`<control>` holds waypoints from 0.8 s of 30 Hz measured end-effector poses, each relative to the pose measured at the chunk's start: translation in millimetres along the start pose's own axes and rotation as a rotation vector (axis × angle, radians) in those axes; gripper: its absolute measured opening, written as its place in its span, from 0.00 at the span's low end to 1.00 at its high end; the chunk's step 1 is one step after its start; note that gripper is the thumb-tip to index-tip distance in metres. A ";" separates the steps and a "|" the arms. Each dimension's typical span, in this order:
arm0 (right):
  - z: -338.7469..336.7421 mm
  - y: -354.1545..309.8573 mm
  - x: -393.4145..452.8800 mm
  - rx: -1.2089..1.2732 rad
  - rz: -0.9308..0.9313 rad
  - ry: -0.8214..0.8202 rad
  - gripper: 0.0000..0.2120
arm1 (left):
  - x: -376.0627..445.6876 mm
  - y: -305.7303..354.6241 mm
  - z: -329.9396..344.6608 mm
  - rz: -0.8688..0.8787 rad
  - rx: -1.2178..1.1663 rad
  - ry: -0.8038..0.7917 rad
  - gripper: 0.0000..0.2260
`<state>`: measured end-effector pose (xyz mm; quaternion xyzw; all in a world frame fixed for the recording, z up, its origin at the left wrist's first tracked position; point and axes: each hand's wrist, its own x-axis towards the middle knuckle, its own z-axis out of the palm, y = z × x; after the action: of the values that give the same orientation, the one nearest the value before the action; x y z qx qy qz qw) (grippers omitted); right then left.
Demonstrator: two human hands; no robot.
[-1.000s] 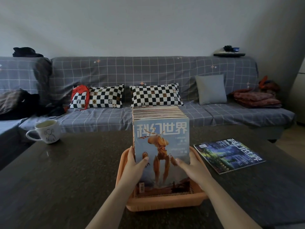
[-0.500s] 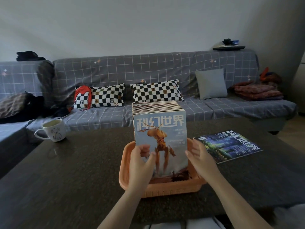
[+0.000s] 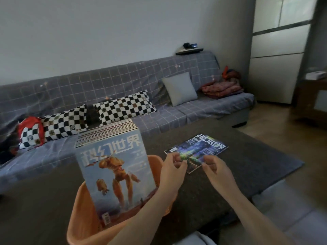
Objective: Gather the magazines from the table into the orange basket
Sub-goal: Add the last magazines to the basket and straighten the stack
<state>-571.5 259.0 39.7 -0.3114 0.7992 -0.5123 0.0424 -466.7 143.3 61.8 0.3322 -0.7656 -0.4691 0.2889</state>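
Orange basket (image 3: 83, 207) sits on the dark bench (image 3: 221, 183) near its front edge, slightly left of centre. A thick stack of magazines (image 3: 113, 167) stands upright inside it, front cover facing the camera (blue-grey ground, orange insect-like figure, large white characters across the top). The stack rises well above the basket rim.

One loose magazine (image 3: 203, 149) lies flat on the bench, to the right of the basket and apart from it. Dark cover with green and blue artwork, the same white title characters along its far edge.

Left hand (image 3: 172, 171) is above the near left corner of the loose magazine, forearm crossing in front of the basket's right side. Grip: fingers curled in, thumb and forefinger close together at the cover edge. Whether they actually pinch the paper, I cannot tell.

Right hand (image 3: 215, 167) is beside the left one, at the near edge of the same magazine. Grip: fingers curled downward toward the cover; contact again cannot be confirmed from this view.

Background: grey checked sofa (image 3: 123, 82) behind the bench, carrying two black-and-white chequered cushions (image 3: 123, 106), a plain grey cushion (image 3: 179, 88), and folded reddish cloth (image 3: 221, 87) at its right end.
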 end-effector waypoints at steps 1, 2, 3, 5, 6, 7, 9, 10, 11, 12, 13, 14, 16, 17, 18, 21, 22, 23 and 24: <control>-3.6 9.3 6.0 -0.015 0.026 0.012 0.12 | 11.5 0.7 12.1 -0.003 0.034 -0.045 0.12; -6.3 18.0 12.3 -0.029 0.060 0.017 0.11 | 23.7 1.3 23.5 -0.006 0.073 -0.090 0.13; -7.8 25.8 18.2 -0.046 0.096 0.014 0.11 | 36.5 1.2 34.0 -0.007 0.116 -0.131 0.15; -6.7 39.9 31.0 -0.097 0.148 0.017 0.13 | 63.4 -1.4 53.3 -0.010 0.213 -0.196 0.17; -4.3 46.6 37.7 -0.133 0.159 0.024 0.15 | 77.5 -3.8 61.8 -0.014 0.265 -0.219 0.19; -0.9 53.0 44.8 -0.179 0.162 0.036 0.16 | 91.8 -5.8 68.7 -0.022 0.314 -0.242 0.20; 8.6 65.0 59.4 -0.283 0.158 0.070 0.19 | 121.0 -11.5 80.2 -0.053 0.406 -0.281 0.23; 14.4 70.7 67.1 -0.325 0.162 0.084 0.20 | 136.2 -15.6 85.1 -0.069 0.464 -0.301 0.24; 20.6 75.6 74.6 -0.360 0.172 0.089 0.22 | 150.8 -20.0 89.5 -0.085 0.525 -0.326 0.26; 26.9 80.0 81.9 -0.390 0.190 0.085 0.23 | 164.3 -24.3 93.9 -0.102 0.580 -0.354 0.27; 33.2 83.5 88.6 -0.416 0.215 0.074 0.26 | 176.6 -29.0 98.3 -0.124 0.629 -0.376 0.29; 39.4 86.5 94.6 -0.445 0.245 0.055 0.29 | 187.2 -33.9 102.9 -0.144 0.674 -0.395 0.30; 50.6 92.0 103.1 -0.534 0.285 0.019 0.35 | 203.5 -43.5 112.7 -0.164 0.779 -0.430 0.32; 55.0 94.8 105.9 -0.579 0.289 0.013 0.37 | 209.6 -47.5 117.0 -0.168 0.835 -0.447 0.32; 58.4 97.7 107.6 -0.615 0.289 0.011 0.39 | 214.8 -50.9 120.6 -0.173 0.880 -0.457 0.32; 62.6 103.9 108.6 -0.653 0.292 0.018 0.42 | 229.0 -57.3 124.1 -0.182 0.933 -0.440 0.34; 62.6 104.9 108.6 -0.656 0.291 0.021 0.42 | 232.5 -58.4 123.6 -0.186 0.931 -0.431 0.35; 62.1 104.7 108.7 -0.657 0.291 0.019 0.42 | 235.0 -59.0 123.0 -0.187 0.921 -0.421 0.37; 61.2 103.7 108.4 -0.655 0.292 0.013 0.42 | 236.8 -59.3 122.0 -0.183 0.906 -0.406 0.38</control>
<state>-682.0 181.0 -49.6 -0.1879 0.9573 -0.2197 0.0079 -689.6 2.8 -9.2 0.3920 -0.9008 -0.1683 -0.0812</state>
